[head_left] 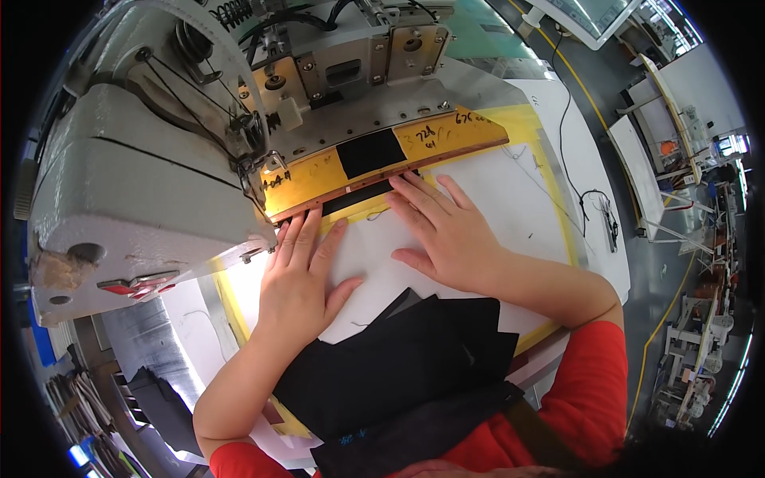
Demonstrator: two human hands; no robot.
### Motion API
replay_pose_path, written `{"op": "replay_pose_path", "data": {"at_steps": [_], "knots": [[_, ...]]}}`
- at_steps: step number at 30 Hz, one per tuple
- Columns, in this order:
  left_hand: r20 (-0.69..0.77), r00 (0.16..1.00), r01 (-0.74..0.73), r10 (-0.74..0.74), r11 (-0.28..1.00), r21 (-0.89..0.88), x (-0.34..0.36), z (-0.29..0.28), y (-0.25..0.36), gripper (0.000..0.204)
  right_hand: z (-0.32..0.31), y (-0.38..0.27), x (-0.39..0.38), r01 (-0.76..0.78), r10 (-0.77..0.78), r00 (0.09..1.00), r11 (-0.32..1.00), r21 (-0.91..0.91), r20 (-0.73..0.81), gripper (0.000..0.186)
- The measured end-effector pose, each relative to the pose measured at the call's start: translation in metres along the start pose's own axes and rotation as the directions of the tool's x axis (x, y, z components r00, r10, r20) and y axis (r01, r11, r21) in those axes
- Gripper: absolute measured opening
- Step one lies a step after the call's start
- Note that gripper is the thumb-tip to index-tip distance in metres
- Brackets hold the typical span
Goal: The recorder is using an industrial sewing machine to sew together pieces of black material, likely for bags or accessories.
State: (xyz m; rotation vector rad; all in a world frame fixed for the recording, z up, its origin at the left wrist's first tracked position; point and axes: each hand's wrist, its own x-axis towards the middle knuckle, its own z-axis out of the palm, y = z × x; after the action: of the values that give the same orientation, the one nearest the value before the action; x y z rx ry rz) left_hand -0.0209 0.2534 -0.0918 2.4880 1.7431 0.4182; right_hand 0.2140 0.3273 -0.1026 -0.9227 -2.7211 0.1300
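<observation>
Beneath the metal frame of a sewing machine (151, 191) lies a yellow clamp plate (311, 179) with handwriting and a black patch on it. A strip of black fabric (360, 196) shows along the plate's front edge. My left hand (303, 279) rests at the left end of that edge, fingers stretched out and fingertips touching it. My right hand (450, 235) lies farther right, fingers spread, its fingertips on the same edge by the black strip. Several black fabric pieces (398, 366) lie in a pile near my body, below both hands.
The white work surface (510, 207) is bordered with yellow tape (567, 231), and loose threads lie on it. A black cable (567, 143) runs along the right side. More black fabric (163, 406) hangs at the lower left. A screen (586, 17) stands at the top right.
</observation>
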Motion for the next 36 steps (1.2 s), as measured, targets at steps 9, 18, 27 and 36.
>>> {"op": "replay_pose_path", "data": {"at_steps": [9, 18, 27, 36], "knots": [[0.003, 1.0, 0.011, -0.011, 0.999, -0.048, -0.001, 0.002, -0.001, 0.067, -0.001, 0.001, 0.0, -0.02, 0.02, 1.0, 0.999, -0.037, -0.002, 0.067], [-0.048, 0.997, 0.068, -0.067, 0.997, 0.022, -0.014, 0.002, 0.012, 0.067, -0.004, 0.001, 0.0, -0.018, 0.017, 1.0, 0.996, -0.091, -0.008, 0.065], [-0.057, 0.996, 0.071, -0.064, 0.988, 0.137, -0.015, 0.004, 0.012, 0.067, 0.002, -0.001, -0.001, -0.025, 0.023, 0.998, 0.999, -0.031, -0.054, 0.067], [-0.06, 0.996, 0.07, -0.061, 0.987, 0.148, -0.014, 0.001, 0.018, 0.067, -0.003, -0.003, -0.001, 0.014, -0.022, 0.995, 0.997, -0.078, -0.095, 0.059]]}}
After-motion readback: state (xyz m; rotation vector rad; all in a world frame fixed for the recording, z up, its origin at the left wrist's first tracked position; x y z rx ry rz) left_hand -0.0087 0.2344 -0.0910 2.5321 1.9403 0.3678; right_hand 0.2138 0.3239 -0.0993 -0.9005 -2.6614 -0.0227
